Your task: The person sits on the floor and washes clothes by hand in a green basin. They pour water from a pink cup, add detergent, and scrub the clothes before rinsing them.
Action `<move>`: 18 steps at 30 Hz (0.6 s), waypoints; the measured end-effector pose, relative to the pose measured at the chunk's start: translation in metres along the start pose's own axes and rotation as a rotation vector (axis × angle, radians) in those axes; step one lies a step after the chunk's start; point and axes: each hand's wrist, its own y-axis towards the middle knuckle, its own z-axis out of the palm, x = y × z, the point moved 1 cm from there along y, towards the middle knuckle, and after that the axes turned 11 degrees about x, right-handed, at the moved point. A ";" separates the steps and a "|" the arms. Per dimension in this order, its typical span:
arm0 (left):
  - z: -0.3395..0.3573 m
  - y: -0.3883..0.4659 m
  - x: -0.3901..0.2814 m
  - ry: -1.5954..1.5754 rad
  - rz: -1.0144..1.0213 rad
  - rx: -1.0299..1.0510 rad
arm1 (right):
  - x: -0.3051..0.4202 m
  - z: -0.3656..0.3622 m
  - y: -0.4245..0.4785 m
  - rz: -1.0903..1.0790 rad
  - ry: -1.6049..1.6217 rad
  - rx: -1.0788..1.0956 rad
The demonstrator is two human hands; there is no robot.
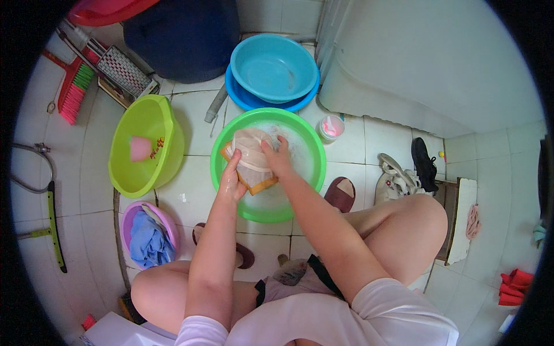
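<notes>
A wet, sheer white cloth piece with orange-yellow edging [251, 162] is held between my two hands over a green plastic basin [319, 162]. My left hand [234, 179] grips its lower left side, with the thumb lying on top. On the upper right side, my right hand [278, 158] presses its thumb against the fabric; its other fingers are partly hidden or curled beyond the edge. Cloudy water with suds [305, 149] fills the basin below. Whether the cloth is a bag or a flat piece cannot be told.
Two stacked blue basins [272, 65] stand beyond. At left are a yellow-green basin [171, 151] holding a pink cup [140, 148] and a pink basin [174, 229] with blue cloth [149, 240]. An open tub of pink substance [331, 128] sits at right, with shoes [423, 162] farther off.
</notes>
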 end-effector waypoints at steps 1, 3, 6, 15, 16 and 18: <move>-0.003 0.000 0.001 -0.046 0.012 0.041 | 0.005 -0.001 -0.004 0.190 0.384 0.073; -0.003 -0.003 0.002 -0.084 -0.011 0.047 | 0.011 -0.007 -0.015 0.297 0.657 0.385; -0.010 0.003 0.005 -0.089 -0.063 0.009 | 0.006 -0.008 -0.007 0.166 0.760 0.467; -0.021 0.023 0.033 0.361 -0.084 -0.214 | -0.024 0.018 0.017 -0.341 0.280 0.080; -0.016 0.023 0.032 0.368 -0.048 -0.195 | -0.021 0.020 0.016 -0.357 0.259 0.082; -0.012 0.018 0.027 0.372 -0.041 -0.186 | -0.017 0.020 0.013 -0.279 0.218 0.142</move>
